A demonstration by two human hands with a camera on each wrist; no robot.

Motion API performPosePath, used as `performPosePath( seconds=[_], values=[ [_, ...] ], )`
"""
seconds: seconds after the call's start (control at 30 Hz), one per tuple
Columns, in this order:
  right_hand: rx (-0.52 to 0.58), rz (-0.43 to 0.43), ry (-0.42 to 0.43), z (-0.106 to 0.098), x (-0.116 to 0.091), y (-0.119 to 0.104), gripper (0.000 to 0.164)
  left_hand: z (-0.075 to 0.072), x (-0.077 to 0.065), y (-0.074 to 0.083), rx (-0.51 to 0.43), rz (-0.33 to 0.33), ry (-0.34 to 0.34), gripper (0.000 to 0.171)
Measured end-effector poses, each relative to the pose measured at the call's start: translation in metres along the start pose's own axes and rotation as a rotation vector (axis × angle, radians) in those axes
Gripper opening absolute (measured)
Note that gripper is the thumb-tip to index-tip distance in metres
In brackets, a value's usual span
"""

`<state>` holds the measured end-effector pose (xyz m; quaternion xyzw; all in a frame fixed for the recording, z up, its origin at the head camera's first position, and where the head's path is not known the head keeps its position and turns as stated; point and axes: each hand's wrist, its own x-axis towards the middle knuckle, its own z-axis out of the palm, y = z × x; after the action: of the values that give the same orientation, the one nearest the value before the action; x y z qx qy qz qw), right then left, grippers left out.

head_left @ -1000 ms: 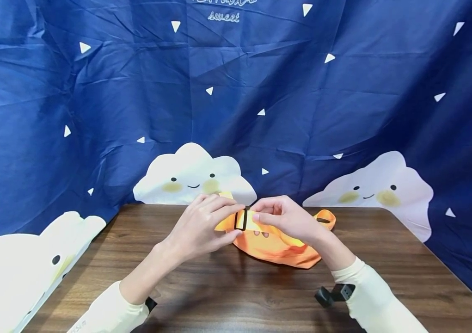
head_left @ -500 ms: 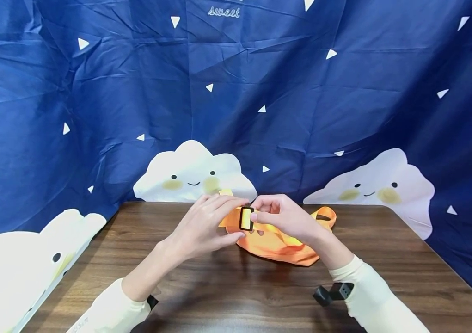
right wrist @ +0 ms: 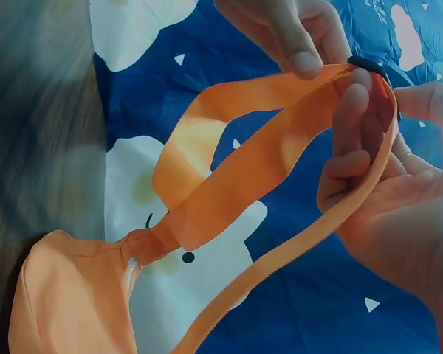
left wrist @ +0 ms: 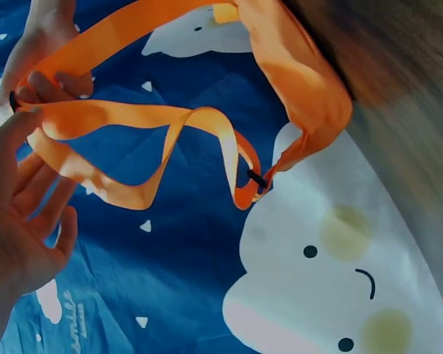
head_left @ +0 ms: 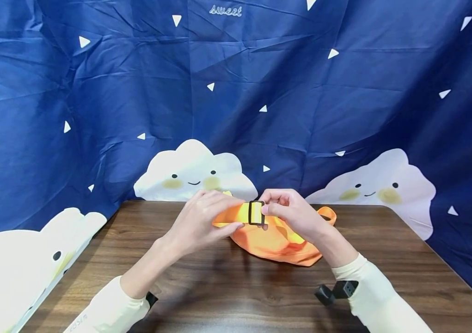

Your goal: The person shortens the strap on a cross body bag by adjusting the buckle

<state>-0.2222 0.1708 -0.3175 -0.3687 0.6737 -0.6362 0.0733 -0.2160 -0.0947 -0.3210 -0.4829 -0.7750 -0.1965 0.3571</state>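
An orange fabric pouch bag (head_left: 275, 245) lies on the wooden table, its orange strap raised between the two hands. On the strap sits a black slider buckle (head_left: 256, 212). My left hand (head_left: 202, 222) holds the strap (head_left: 236, 213) just left of the buckle, fingertips at its upper edge and thumb at its lower edge. With thumb and fingers my right hand (head_left: 296, 215) pinches the buckle at its right side. In the right wrist view the strap runs in loops from the pouch (right wrist: 74, 295) up to the buckle (right wrist: 367, 66). A second black strap fitting (left wrist: 257, 178) shows in the left wrist view.
The dark wooden table (head_left: 219, 296) reaches back to a blue cloth backdrop (head_left: 236, 92) printed with white clouds and triangles. A strap loop (head_left: 327, 213) sticks up at the pouch's right. A black device (head_left: 335, 292) is worn on the right forearm.
The buckle has moved right and slightly up, out from between the left fingertips, with the right hand moving along. More strap now shows between the left fingers. The head view has tilted slightly down.
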Motion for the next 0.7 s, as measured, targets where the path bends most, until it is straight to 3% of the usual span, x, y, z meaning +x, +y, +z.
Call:
performPosePath(
  seconds=[0.3, 0.43, 0.53, 0.7],
  values=[
    [0.013, -0.005, 0.047, 0.002, 0.002, 0.003, 0.016, -0.005, 0.000, -0.002, -0.015, 0.001, 0.000, 0.034],
    [0.044, -0.013, 0.053, 0.004, 0.001, 0.000, 0.030, -0.005, 0.000, -0.002, -0.049, -0.016, 0.022, 0.037],
    [-0.027, -0.053, 0.025, 0.008, 0.001, -0.003, 0.041, -0.005, 0.000, -0.001, -0.076, -0.035, 0.035, 0.039],
    [-0.283, -0.145, 0.061, 0.015, -0.001, -0.007, 0.050, -0.007, 0.000, 0.000, -0.127, -0.085, 0.039, 0.044]
  ],
)
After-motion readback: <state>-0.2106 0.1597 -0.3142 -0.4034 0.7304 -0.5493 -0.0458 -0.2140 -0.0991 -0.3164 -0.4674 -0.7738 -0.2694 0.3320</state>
